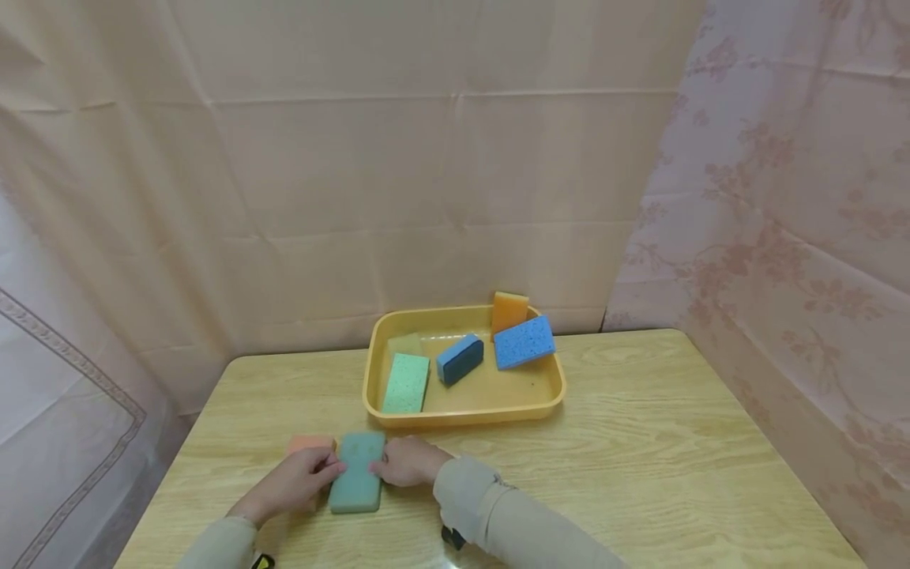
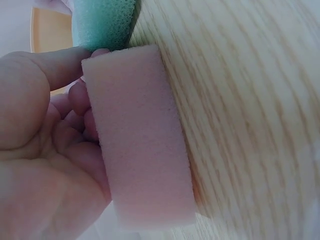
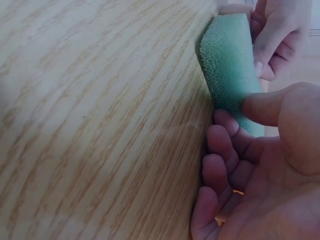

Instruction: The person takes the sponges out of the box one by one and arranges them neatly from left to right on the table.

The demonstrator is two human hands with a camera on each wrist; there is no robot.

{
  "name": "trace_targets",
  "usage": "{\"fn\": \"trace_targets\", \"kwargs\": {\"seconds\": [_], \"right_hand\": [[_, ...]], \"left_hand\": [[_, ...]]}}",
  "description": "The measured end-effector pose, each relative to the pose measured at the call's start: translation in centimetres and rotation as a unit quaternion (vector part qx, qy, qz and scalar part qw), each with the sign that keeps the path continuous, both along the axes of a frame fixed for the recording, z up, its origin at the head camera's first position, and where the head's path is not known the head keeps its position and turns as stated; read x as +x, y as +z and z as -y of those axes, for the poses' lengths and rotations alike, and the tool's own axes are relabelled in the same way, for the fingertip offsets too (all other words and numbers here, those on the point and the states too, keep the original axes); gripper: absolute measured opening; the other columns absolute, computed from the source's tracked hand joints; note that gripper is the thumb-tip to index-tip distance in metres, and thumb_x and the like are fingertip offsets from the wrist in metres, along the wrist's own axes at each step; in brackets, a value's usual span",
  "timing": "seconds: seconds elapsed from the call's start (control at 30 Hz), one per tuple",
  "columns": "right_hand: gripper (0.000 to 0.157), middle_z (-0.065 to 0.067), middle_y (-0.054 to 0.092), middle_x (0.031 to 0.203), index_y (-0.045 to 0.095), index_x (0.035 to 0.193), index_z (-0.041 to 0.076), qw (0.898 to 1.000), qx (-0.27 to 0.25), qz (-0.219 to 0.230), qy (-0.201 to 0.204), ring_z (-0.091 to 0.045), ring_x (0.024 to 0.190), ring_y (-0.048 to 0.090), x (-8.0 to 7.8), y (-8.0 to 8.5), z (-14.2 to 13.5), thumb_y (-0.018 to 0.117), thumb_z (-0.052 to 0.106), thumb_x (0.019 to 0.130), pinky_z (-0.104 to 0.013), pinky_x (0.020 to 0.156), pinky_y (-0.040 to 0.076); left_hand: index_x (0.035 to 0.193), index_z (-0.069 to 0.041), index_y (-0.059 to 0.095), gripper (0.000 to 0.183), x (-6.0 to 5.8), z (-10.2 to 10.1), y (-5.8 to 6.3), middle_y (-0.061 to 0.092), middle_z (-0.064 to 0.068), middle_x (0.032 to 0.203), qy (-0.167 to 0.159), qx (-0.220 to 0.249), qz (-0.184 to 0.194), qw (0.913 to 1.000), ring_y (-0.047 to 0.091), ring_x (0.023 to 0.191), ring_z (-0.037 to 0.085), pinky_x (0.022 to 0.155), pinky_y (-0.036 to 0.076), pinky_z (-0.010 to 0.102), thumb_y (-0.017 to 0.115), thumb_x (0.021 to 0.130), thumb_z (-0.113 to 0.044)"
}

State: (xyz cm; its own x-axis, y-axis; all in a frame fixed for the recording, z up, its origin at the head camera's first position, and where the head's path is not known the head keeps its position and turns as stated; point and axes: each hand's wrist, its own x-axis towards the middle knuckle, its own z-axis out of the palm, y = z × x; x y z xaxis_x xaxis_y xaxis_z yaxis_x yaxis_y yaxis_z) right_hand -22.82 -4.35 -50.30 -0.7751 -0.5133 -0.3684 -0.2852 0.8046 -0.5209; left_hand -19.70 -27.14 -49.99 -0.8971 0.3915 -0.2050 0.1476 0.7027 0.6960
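A teal-green sponge lies near the front left of the table, between both hands. My left hand pinches its left edge, with the thumb against the foam and the other fingers curled. At its right edge my right hand grips it, thumb on top and forefinger low at the side near the tabletop. A salmon-pink sponge sits right beside the left hand's curled fingers. In the head view that hand partly covers it.
Behind the hands stands a yellow tray. It contains a light green sponge, a pale yellow one, a blue one with a dark pad, a speckled blue sponge and an orange sponge at the back rim. Curtains hang behind.
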Motion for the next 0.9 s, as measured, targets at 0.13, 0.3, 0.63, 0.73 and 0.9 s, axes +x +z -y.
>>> {"fn": "trace_targets", "kwargs": {"seconds": [0.13, 0.3, 0.63, 0.73, 0.9], "right_hand": [[0.039, 0.002, 0.065, 0.092, 0.073, 0.106, 0.010, 1.000, -0.015, 0.012, 0.003, -0.011, 0.083, 0.059, 0.0, 0.3, -0.3, 0.054, 0.045, 0.104, -0.030, 0.083, 0.052], [0.041, 0.002, 0.053, 0.075, 0.065, 0.082, 0.013, 0.999, -0.031, 0.022, 0.005, -0.013, 0.068, 0.050, 0.1, 0.5, -0.6, 0.053, 0.046, 0.104, -0.028, 0.066, 0.044], [0.040, 0.002, 0.057, 0.076, 0.065, 0.082, 0.016, 0.999, -0.043, 0.031, 0.000, -0.013, 0.069, 0.053, 0.1, 0.6, -1.0, 0.053, 0.048, 0.104, -0.029, 0.065, 0.045], [0.041, 0.002, 0.055, 0.074, 0.064, 0.080, 0.016, 0.998, -0.049, 0.031, -0.002, -0.012, 0.067, 0.052, 0.1, 0.6, -1.2, 0.053, 0.048, 0.103, -0.029, 0.063, 0.043], [0.044, 0.004, 0.048, 0.066, 0.057, 0.071, 0.016, 0.997, -0.069, 0.029, -0.002, -0.011, 0.059, 0.046, 0.2, 0.6, -1.5, 0.055, 0.048, 0.103, -0.027, 0.055, 0.037]], "left_hand": [[0.082, -0.012, 0.058, 0.026, -0.1, 0.1, -0.1, 0.053, -0.004, 0.074, 0.003, -0.003, -0.001, 1.0000, 0.050, 0.068, 0.010, 0.060, 0.040, 0.024, 0.062, 0.103, -0.027], [0.082, -0.012, 0.059, 0.027, -0.1, 0.3, -0.2, 0.053, -0.004, 0.074, 0.005, 0.000, -0.004, 1.0000, 0.050, 0.068, 0.010, 0.060, 0.040, 0.024, 0.062, 0.103, -0.029], [0.084, -0.010, 0.059, 0.027, 0.0, 0.4, 0.0, 0.053, -0.003, 0.071, 0.027, 0.039, 0.033, 0.9983, 0.051, 0.061, 0.012, 0.052, 0.041, 0.022, 0.062, 0.103, -0.029], [0.084, -0.011, 0.061, 0.027, -0.1, 0.5, 0.0, 0.054, -0.003, 0.071, 0.030, 0.036, 0.026, 0.9986, 0.051, 0.061, 0.011, 0.052, 0.041, 0.022, 0.062, 0.103, -0.031], [0.081, -0.012, 0.059, 0.029, 0.1, 0.7, 0.1, 0.052, -0.005, 0.069, 0.024, 0.037, 0.002, 0.9990, 0.049, 0.060, 0.009, 0.053, 0.040, 0.023, 0.063, 0.102, -0.033]]}}
